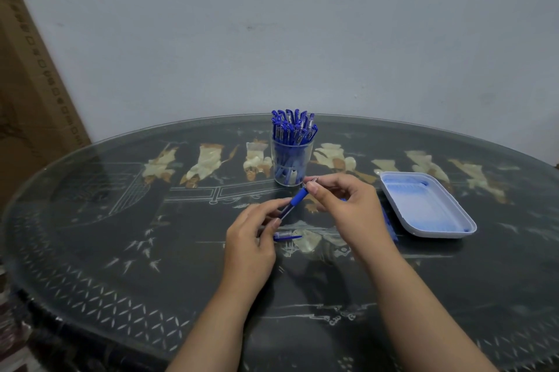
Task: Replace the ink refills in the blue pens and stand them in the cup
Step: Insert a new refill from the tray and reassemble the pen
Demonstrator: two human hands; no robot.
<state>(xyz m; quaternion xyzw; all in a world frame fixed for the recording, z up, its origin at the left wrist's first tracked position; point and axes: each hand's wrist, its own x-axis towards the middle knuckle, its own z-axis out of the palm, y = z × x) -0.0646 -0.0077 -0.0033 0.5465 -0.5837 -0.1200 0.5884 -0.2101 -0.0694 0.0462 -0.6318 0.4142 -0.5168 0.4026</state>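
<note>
Pale wall [272, 23] behind; dark glass-topped surface [121, 250] in front. At 12 o'clock from the hands, clear cup [292, 159] packed with blue pens [293, 126], caps up, apparently finished. At 3 o'clock, white tray [423, 208].

Grips blue pen [295, 200] by the barrel with left hand [251, 238], steadying it aslant. Pinches its tip end with right hand [341, 205], likely to open it for fresh ink. Leaves loose cap [287, 236] lying at 6 o'clock, off to free the barrel. Blue pieces [390, 228] beside right wrist, too hidden to name.

Dark glass-topped table [90, 220] with pale inlay, white tray [429, 221] at right, cardboard box [30, 99] at left
</note>
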